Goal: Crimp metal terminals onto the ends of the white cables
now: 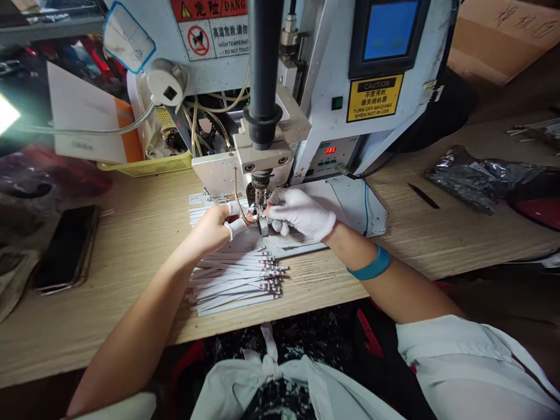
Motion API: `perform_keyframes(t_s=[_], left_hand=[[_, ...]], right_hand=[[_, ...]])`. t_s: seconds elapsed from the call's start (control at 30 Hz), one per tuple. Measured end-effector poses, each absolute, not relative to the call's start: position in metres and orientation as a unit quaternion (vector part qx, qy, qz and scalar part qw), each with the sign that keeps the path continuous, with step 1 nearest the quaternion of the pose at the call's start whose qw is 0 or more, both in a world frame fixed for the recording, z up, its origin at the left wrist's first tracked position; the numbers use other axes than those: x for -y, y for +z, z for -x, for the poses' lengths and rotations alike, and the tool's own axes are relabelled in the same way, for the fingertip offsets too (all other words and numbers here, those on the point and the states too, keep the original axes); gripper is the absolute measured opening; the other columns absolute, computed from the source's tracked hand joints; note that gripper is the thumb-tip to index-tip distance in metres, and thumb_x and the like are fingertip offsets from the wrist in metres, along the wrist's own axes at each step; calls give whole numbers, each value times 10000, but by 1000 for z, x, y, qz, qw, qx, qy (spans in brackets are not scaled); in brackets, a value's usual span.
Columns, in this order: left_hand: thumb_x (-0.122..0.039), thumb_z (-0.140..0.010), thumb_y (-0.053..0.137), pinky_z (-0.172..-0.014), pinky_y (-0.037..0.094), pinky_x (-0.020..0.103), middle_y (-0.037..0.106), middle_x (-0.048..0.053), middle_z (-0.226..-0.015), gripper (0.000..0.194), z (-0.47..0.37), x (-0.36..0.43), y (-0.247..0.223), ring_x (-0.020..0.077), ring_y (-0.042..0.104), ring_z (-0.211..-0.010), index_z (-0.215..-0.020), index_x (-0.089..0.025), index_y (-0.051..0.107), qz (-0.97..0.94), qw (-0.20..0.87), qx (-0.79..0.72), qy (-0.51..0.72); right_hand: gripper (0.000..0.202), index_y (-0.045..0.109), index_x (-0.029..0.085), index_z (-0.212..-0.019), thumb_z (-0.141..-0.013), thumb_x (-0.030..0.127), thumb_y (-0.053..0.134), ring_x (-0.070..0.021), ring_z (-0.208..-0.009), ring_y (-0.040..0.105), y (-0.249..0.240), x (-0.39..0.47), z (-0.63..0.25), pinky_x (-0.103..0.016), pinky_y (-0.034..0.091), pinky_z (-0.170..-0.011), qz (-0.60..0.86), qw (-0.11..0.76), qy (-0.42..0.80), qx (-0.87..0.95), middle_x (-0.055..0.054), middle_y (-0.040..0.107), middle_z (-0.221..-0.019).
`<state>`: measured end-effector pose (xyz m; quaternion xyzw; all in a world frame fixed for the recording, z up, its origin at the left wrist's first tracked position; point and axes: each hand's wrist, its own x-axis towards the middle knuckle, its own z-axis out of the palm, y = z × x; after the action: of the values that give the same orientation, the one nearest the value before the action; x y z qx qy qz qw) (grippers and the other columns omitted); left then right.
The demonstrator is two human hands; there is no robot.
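My left hand [219, 226], with white covers on some fingers, is closed at the left side of the machine's head [261, 181]; what its fingertips pinch is too small to name. At the right side of the same head, my right hand [301, 214] in a white glove has its fingers pressed together, their tips partly hidden near the small metal block [263, 226]. A pile of thin white strips [231, 286] with small ends at the right lies on the table just in front of my hands. More white strips [196, 216] lie behind my left hand.
A black phone [67, 248] lies at the left. Behind it stands a yellow basket [153, 166]. The machine's white housing [324, 58] rises ahead. A dark pointed tool [423, 196] and plastic bag [476, 178] lie at the right.
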<state>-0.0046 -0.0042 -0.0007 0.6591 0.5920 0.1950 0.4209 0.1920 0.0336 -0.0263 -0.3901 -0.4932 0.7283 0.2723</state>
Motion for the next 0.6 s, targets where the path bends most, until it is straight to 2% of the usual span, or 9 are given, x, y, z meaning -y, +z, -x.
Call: perform_keyframes(t_s=[0.13,0.47,0.6], left_hand=[[-513,-687,607,-591,430,252,641,39,-722,361,5,4,-2,182,557,-708,-691,-152,624,-660,429,-583,200],[-541,-675,594,-620,425,265,645,39,-728,408,2,4,1,188,552,-719,-736,-144,669,-651,430,-596,191],[-537,-655,620,-656,444,268,642,28,-714,392,0,3,1,182,555,-719,-692,-148,652,-650,449,-577,205]], right_hand=[[152,514,155,-756,-790,92,647,-46,-398,472,-23,-33,-192,-131,363,-311,398,251,738,484,33,559,-560],[138,517,162,-800,-767,43,579,-34,-373,408,-19,-33,-190,-121,265,-299,400,246,733,493,56,523,-538],[145,519,164,-800,-759,38,577,-33,-364,406,-17,-32,-189,-116,243,-299,411,250,727,490,71,493,-515]])
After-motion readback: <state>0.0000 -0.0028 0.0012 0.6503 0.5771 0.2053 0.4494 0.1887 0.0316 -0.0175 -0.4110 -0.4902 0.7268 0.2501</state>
